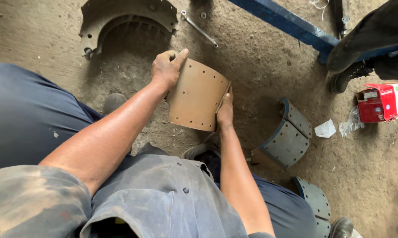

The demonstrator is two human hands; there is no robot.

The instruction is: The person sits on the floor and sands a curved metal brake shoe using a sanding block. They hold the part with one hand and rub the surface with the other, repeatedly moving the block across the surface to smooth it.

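Item: curved tan brake lining [197, 97], drilled, held above the dirt floor [260, 61]. I am gripping its upper edge with my left hand [166, 68], my right hand [225, 111] clasping the side edge; keeping both grasps firm, curve outward. Nearby: grey-lined brake shoes [289, 139], red box [379, 102].

My left arm extends forward from the lower left, forearm bare, wrist straight. My left hand [167, 67] is closed in a grip, fingers curled, thumb extended upward along the outer side. My right arm extends nearly straight up from the lower centre. My right hand [225, 110] is held edge-on, fingers pressed together and pointing forward.
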